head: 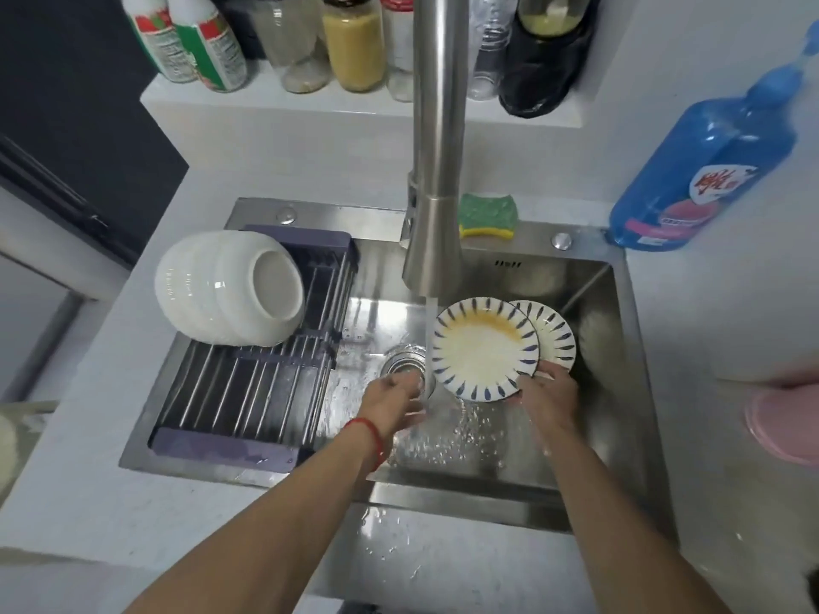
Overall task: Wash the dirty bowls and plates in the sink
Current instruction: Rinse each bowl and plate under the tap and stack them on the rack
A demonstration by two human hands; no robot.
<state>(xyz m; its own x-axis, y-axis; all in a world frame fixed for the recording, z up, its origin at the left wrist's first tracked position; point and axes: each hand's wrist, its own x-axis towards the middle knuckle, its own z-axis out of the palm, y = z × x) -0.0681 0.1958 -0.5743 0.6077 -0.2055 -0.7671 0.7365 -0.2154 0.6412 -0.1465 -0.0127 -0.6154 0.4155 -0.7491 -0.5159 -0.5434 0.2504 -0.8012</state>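
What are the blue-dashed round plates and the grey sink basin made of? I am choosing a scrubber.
The blue-dashed round plates look like glazed ceramic: glossy white with painted rim marks. The grey sink basin looks like brushed stainless steel, with mirror-like reflections. The right hand holds both plates.

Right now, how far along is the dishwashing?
Done: white bowls stacked upside down on the drying rack. In hand: right hand holds two patterned plates beside the running water; the front one shows a yellow stain. Left hand holds nothing. Left: both plates.
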